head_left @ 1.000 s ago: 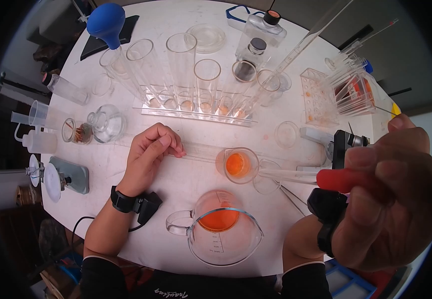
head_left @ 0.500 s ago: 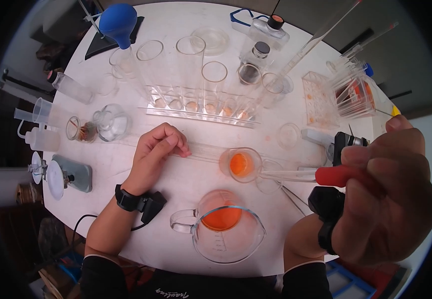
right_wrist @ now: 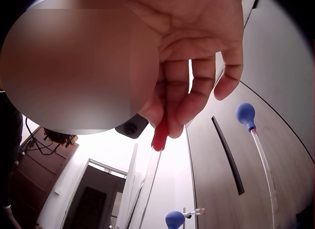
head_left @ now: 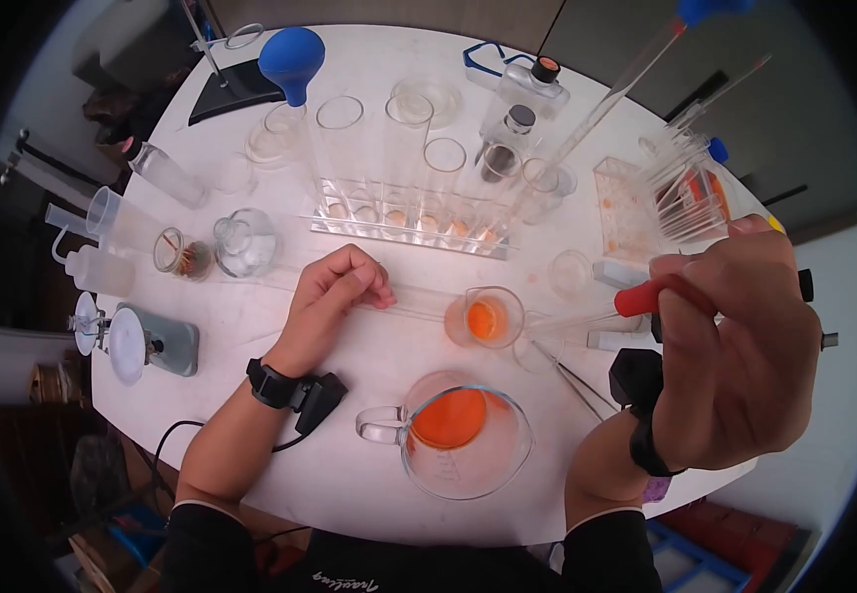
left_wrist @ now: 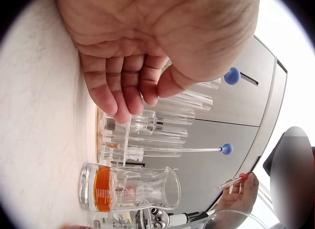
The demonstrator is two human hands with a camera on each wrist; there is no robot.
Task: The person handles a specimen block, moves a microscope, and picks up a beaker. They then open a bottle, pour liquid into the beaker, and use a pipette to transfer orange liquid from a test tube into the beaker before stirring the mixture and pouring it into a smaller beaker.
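Across the white desk, we see a jug of orange liquid near the front edge, centrally placed. Above the right edge, we note the right hand, raised, its thumb and fingertips closed on a red bulb while the outermost finger stands apart. Left of the middle, the left hand lies loosely curled, gripping nothing that we can make out; we cannot tell whether its fingertips touch the clear tube lying beside them. Behind the jug, we find a small beaker of orange liquid. Smallest is the dropper, well above the desk's right side: its long axis slopes steeply, tip down, bulb uppermost. We observe a slender barrel of clear glass under opaque red rubber; the barrel projects below the pinching fingertips, free of them.
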